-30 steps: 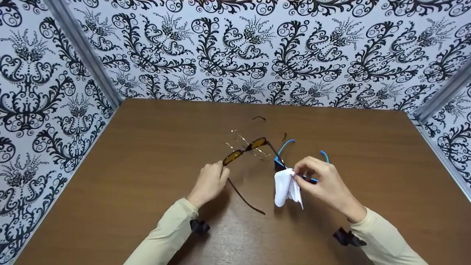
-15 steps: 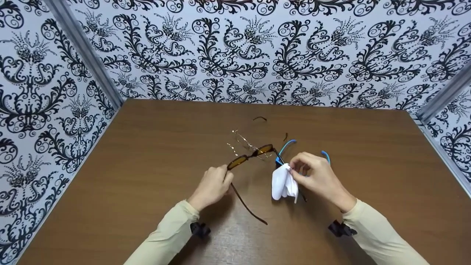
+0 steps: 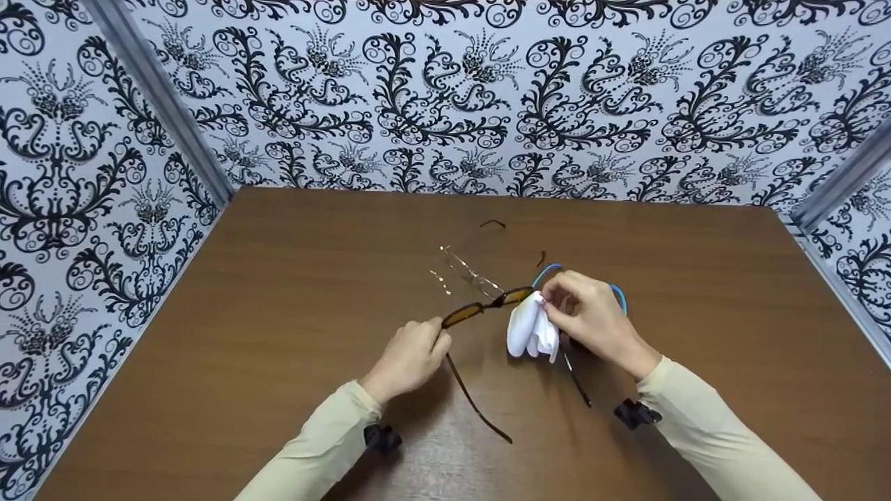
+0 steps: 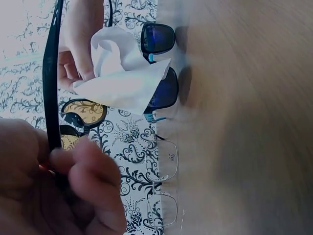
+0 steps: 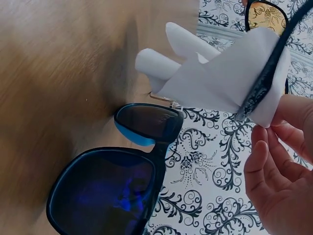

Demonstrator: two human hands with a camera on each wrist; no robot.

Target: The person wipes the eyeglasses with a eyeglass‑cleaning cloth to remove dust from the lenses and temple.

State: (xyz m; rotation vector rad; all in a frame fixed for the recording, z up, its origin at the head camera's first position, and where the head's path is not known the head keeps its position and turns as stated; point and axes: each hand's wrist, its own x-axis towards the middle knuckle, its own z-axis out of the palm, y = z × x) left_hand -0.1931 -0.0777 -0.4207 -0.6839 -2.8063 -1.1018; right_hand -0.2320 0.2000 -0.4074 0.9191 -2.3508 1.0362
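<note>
My left hand (image 3: pixel 411 355) grips dark-framed glasses with yellow lenses (image 3: pixel 463 314) at one front corner, one temple hanging toward me. They are held up above the table. At the opposite corner my right hand (image 3: pixel 595 313) pinches a folded white cloth (image 3: pixel 532 330) against the other temple (image 5: pixel 269 73), whose end sticks out below. In the left wrist view the cloth (image 4: pixel 117 73) droops from the right fingertips. Blue-and-black sunglasses (image 5: pixel 102 186) stand on the table behind the right hand, mostly hidden by it in the head view.
Thin wire-rimmed glasses (image 3: pixel 457 263) lie on the brown table (image 3: pixel 313 278) beyond the yellow-lensed pair. Two small dark curved pieces show farther back, one of them a slim arc (image 3: pixel 493 223). Patterned wall panels (image 3: pixel 445 90) border the back and sides.
The cloth and right hand have slid along the temple toward the lenses, leaving more of its end exposed. The yellow-lensed glasses have shifted right and nearer to me with the left hand.
</note>
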